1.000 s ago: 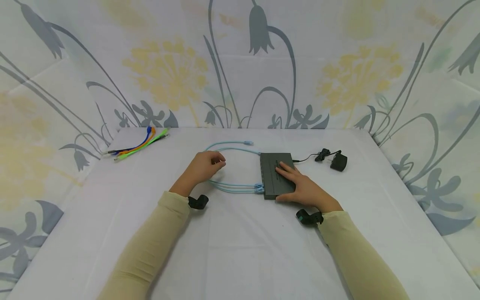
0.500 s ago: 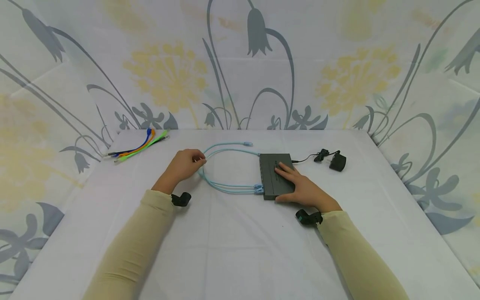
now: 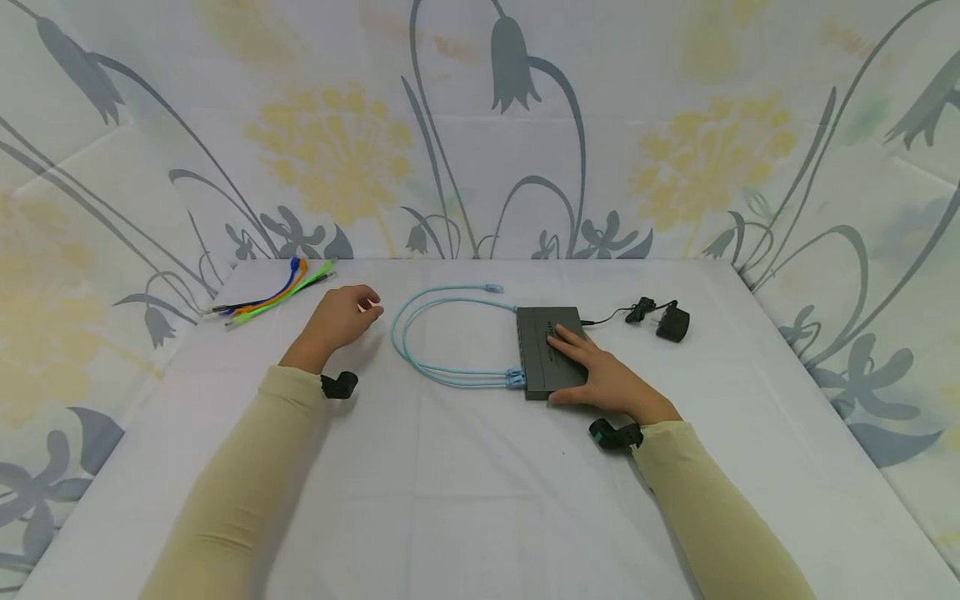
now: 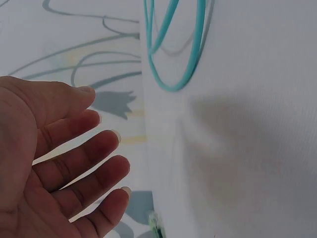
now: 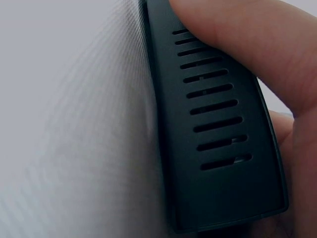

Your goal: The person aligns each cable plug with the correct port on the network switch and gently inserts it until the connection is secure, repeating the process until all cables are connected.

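Observation:
In the head view a dark grey network switch [image 3: 550, 354] lies flat on the white cloth. My right hand [image 3: 609, 377] rests on it, fingers spread across the top and the thumb at the near edge. The right wrist view shows that thumb [image 5: 218, 22] against the slotted side of the switch. Light blue network cables [image 3: 408, 333] loop left from its ports; one connector [image 3: 493, 288] lies loose on the cloth. My left hand [image 3: 339, 319] hovers left of the loop, holding nothing. In the left wrist view its fingers [image 4: 81, 158] are relaxed and apart from the blue cable [image 4: 173, 87].
Several short coloured cables [image 3: 273, 296], blue, orange, green and black, lie in a bunch at the back left. A black power adapter [image 3: 672, 322] sits right of the switch, its cord running to the switch. Flower-patterned cloth [image 3: 450, 125] walls the back and sides.
My left hand has moved left, away from the blue cable loop, which now shows in full. My right hand stays on the network switch.

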`<act>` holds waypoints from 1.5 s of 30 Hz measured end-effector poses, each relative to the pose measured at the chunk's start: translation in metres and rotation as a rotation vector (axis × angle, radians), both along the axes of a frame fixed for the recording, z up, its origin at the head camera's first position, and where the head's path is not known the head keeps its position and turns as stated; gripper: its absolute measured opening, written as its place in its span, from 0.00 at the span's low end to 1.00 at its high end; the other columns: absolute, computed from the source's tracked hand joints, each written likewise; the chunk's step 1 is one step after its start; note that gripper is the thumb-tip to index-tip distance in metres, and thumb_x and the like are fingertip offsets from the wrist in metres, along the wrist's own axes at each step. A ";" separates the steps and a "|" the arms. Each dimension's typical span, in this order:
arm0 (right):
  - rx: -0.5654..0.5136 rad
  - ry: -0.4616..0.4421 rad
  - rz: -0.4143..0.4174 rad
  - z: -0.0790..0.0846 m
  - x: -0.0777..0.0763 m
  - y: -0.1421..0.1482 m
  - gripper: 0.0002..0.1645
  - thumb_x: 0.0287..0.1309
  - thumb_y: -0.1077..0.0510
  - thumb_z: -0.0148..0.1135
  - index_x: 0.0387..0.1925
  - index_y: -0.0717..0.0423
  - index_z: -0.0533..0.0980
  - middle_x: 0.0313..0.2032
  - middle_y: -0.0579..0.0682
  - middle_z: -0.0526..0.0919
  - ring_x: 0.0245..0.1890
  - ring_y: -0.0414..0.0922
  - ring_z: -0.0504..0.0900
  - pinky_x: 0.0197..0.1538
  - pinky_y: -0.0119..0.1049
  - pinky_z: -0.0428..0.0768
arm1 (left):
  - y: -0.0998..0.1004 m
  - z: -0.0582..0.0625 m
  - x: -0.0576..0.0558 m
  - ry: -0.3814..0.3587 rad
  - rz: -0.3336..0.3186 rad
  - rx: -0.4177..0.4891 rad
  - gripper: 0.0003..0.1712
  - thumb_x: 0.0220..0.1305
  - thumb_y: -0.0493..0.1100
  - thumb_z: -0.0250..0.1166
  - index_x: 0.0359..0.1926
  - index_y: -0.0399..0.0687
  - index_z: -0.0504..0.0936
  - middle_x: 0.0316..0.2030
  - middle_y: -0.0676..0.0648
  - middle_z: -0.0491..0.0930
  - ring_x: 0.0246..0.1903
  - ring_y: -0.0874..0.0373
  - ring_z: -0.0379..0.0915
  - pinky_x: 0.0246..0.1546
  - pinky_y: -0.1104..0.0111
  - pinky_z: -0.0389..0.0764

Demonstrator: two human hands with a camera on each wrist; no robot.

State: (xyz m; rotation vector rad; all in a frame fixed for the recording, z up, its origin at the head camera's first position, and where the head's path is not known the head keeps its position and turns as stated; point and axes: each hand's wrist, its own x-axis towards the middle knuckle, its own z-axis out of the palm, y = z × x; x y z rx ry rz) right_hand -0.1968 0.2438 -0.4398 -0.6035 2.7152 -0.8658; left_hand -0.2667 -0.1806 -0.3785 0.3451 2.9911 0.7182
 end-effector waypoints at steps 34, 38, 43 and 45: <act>-0.018 -0.011 0.001 0.003 0.002 0.000 0.60 0.45 0.29 0.69 0.75 0.34 0.50 0.77 0.37 0.39 0.77 0.58 0.37 0.68 0.69 0.53 | -0.052 0.001 -0.037 -0.015 0.162 -0.084 0.30 0.69 0.46 0.53 0.64 0.29 0.68 0.58 0.28 0.73 0.58 0.33 0.68 0.61 0.44 0.67; -0.008 -0.006 0.004 0.003 0.002 -0.001 0.60 0.45 0.29 0.69 0.75 0.34 0.50 0.77 0.37 0.39 0.77 0.58 0.38 0.68 0.69 0.53 | -0.057 0.003 -0.038 -0.013 0.181 -0.124 0.29 0.69 0.47 0.53 0.63 0.31 0.69 0.60 0.29 0.71 0.60 0.30 0.65 0.60 0.42 0.67; -0.003 -0.007 0.002 0.004 0.002 -0.001 0.60 0.45 0.29 0.69 0.75 0.34 0.51 0.77 0.37 0.39 0.77 0.58 0.38 0.68 0.69 0.53 | -0.063 0.008 -0.037 -0.039 0.223 -0.157 0.30 0.68 0.48 0.51 0.65 0.33 0.67 0.62 0.28 0.68 0.59 0.27 0.63 0.54 0.38 0.70; 0.000 -0.006 0.001 0.004 0.002 -0.001 0.60 0.45 0.29 0.69 0.75 0.34 0.51 0.77 0.37 0.39 0.77 0.58 0.38 0.68 0.69 0.53 | -0.066 0.009 -0.037 -0.054 0.241 -0.161 0.31 0.68 0.49 0.51 0.66 0.34 0.66 0.62 0.27 0.67 0.59 0.26 0.61 0.53 0.38 0.69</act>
